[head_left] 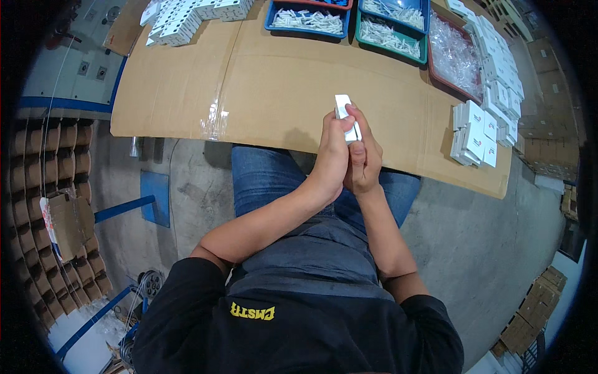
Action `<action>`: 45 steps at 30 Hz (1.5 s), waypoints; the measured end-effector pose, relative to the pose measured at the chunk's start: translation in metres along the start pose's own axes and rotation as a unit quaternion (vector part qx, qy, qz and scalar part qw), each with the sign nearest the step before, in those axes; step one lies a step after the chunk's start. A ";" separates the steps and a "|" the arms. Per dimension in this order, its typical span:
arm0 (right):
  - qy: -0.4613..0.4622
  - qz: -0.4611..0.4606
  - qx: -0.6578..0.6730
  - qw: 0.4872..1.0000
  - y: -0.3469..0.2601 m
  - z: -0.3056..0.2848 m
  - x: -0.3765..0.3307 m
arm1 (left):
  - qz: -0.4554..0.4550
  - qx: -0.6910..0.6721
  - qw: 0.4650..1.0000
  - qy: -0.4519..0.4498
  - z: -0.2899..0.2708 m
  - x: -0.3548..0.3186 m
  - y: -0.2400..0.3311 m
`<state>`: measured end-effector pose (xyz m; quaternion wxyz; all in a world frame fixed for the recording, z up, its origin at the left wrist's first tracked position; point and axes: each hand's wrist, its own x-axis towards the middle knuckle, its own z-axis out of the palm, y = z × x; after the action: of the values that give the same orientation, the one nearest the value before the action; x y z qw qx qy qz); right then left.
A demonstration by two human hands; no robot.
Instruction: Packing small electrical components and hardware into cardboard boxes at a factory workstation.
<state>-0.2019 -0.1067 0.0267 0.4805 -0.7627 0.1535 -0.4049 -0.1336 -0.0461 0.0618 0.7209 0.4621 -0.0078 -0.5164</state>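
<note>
Between my two hands, just above the near edge of the cardboard-covered table (261,93), is a small white box (341,105). My left hand (332,153) is closed around its left side, the thumb lying across the front. Pressed against the other side, my right hand (366,153) has its fingers wrapped over the box and its thumb near the lower end. Much of the box is hidden by the fingers. Similar flat white boxes (474,134) lie stacked to the right of my hands.
Far back stand a blue tray (305,34) and a green tray (392,57) of small white pieces, beside a red-brown tray (464,95) of clear plastic bags. More white boxes (177,25) are piled far left, others (498,59) far right. Cardboard dividers (56,187) stand left.
</note>
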 end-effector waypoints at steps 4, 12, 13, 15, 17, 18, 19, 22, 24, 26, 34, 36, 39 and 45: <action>-0.051 0.082 0.053 0.994 0.000 -0.003 0.003 | -0.048 -0.012 0.999 0.018 -0.008 0.004 0.000; -0.016 0.172 0.185 0.967 0.010 0.001 0.000 | -0.090 -0.033 0.995 -0.033 -0.008 0.003 0.013; -0.015 0.173 0.186 0.967 0.010 0.001 0.000 | -0.091 -0.032 0.995 -0.032 -0.009 0.004 0.012; -0.013 0.175 0.188 0.966 0.009 0.001 0.000 | -0.088 -0.036 0.995 -0.040 -0.011 0.005 0.011; -0.013 0.173 0.189 0.966 0.010 0.001 0.000 | -0.086 -0.035 0.995 -0.039 -0.011 0.005 0.011; -0.012 0.172 0.190 0.967 0.010 0.001 0.000 | -0.084 -0.035 0.995 -0.038 -0.011 0.005 0.011; -0.012 0.172 0.190 0.967 0.009 0.001 0.000 | -0.084 -0.035 0.995 -0.038 -0.011 0.006 0.010; -0.002 0.173 0.193 0.966 0.005 0.001 0.002 | -0.092 -0.030 0.994 -0.042 -0.016 0.008 0.008; 0.023 0.207 0.209 0.955 0.002 0.000 0.003 | -0.084 -0.012 0.995 -0.042 -0.020 0.007 0.007; 0.032 0.199 0.171 0.964 0.006 -0.004 0.009 | 0.051 0.083 0.994 -0.054 -0.019 0.010 0.002; -0.047 0.237 0.253 0.937 -0.011 -0.026 0.011 | 0.395 0.382 0.821 -0.156 -0.043 0.023 0.003; -0.050 0.227 0.256 0.938 -0.015 -0.026 0.012 | 0.386 0.352 0.837 -0.164 -0.047 0.024 0.000; -0.023 0.183 0.231 0.955 -0.014 -0.021 0.012 | 0.311 0.257 0.903 -0.150 -0.043 0.019 0.005; -0.022 0.006 -0.010 1.000 -0.006 -0.023 0.016 | -0.049 0.016 0.994 -0.093 -0.037 0.003 0.019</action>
<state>-0.2101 -0.1279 0.0441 0.4788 -0.7752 0.1517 -0.3831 -0.1002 -0.0231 0.0522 0.6835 0.4237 -0.0604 -0.5913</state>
